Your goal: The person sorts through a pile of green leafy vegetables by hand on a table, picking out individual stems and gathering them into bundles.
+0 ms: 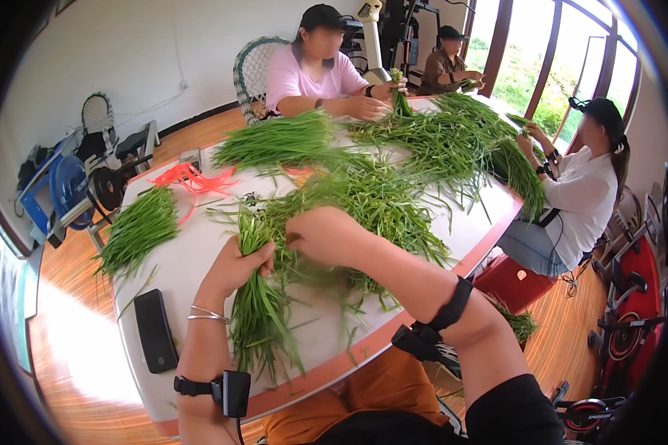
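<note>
My left hand is closed round an upright bunch of garlic chives, its leaves fanning down toward the table's near edge. Just right of it my right hand is raised over the table with fingers curled together. Green strands smeared by motion show above and below that hand, and it appears to grip some chives. Beyond it spreads a large loose heap of chives. Neater piles lie at the left and at the back.
The white table bears a black phone-like slab near left and red ties. Across sits a person in pink, holding a bunch. Two more people handle chives at right and far back. A red stool stands at right.
</note>
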A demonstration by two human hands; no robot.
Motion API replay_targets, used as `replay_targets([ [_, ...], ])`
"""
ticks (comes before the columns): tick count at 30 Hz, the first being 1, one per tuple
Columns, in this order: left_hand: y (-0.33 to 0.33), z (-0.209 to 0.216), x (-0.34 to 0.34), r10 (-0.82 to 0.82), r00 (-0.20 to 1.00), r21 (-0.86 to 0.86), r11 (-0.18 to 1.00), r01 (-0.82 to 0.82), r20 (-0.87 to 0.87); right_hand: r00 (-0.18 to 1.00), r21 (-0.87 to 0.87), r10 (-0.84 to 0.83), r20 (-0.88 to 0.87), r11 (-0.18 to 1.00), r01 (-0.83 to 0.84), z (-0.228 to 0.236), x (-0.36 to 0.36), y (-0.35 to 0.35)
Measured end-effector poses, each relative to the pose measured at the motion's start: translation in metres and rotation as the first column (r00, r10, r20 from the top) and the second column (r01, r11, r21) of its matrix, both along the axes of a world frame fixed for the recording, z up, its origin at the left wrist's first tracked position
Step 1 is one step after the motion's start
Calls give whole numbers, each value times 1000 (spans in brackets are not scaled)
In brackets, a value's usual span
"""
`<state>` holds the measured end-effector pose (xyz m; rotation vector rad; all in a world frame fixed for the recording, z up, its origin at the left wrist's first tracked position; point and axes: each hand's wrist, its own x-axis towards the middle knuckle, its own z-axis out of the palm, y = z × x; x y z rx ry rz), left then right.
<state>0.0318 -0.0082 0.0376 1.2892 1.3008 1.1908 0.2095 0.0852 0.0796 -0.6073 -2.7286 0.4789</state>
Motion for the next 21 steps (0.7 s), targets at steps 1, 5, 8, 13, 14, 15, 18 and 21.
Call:
replay_targets([
  [1, 0, 0, 3, 13, 1000, 10, 1000, -13, 27, 1000, 32, -16, 14, 999, 16, -1, 0, -3],
  [5, -1, -2, -1, -6, 996, -70, 998, 0, -87, 992, 42, -58, -114, 997, 63, -11, -4, -8],
  [8, -1, -2, 3, 48, 995, -83, 995, -55, -84, 923, -95, -150, -355, 988, 125, -20, -3, -11],
  [13, 4, -14, -11, 54, 949, 7, 998, -59, 309, 888, -3, -64, -455, 997, 71, -35, 16, 4],
  [14, 3, -17, -17, 53, 877, -36, 999, -40, 478, 858, 330, 137, -494, 943, 39, -34, 22, 6],
  [15, 1, -18, -20, 73, 867, -56, 997, -52, 493, 889, 145, 49, -455, 989, 20, -28, 36, 10],
  [18, 1, -31, -34, 68, 835, -72, 997, -34, 546, 841, -116, -337, -424, 941, 319, 2, 73, 28],
  [21, 3, -24, -24, 91, 838, -112, 993, -35, 538, 879, 246, -442, -178, 845, 475, -5, 122, 65],
])
